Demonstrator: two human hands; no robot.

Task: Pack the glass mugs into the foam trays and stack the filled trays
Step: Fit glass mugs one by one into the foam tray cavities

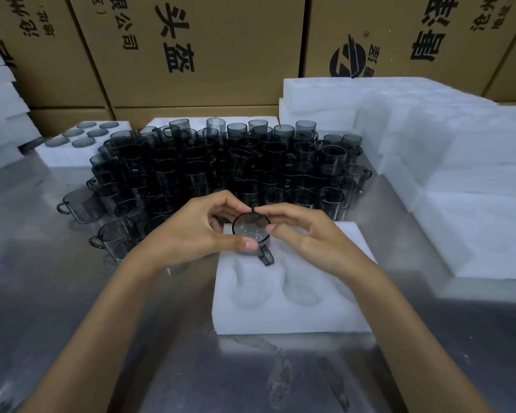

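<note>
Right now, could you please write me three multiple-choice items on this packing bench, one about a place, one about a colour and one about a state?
1. Where is the filled foam tray?
A. far left, behind the loose mugs
B. under the hands
C. on the cartons

2. What colour are the mugs?
A. clear blue
B. smoky grey
C. amber

3. How is the mug at the near foam tray held?
A. by the left hand alone
B. lying loose, untouched
C. by both hands at its rim

Key: 1 A, grey rounds fill its pockets at far left. 2 B, all the glass looks dark grey. 3 C, the left hand and the right hand pinch its rim.
</note>
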